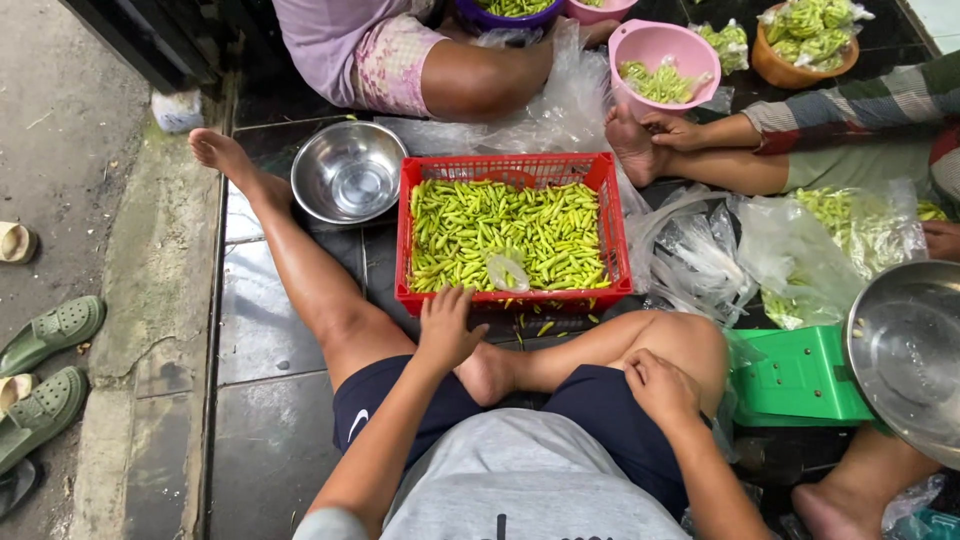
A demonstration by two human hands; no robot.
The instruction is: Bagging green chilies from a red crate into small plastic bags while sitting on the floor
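Soft even daylight, sharp, edges slightly bowed.
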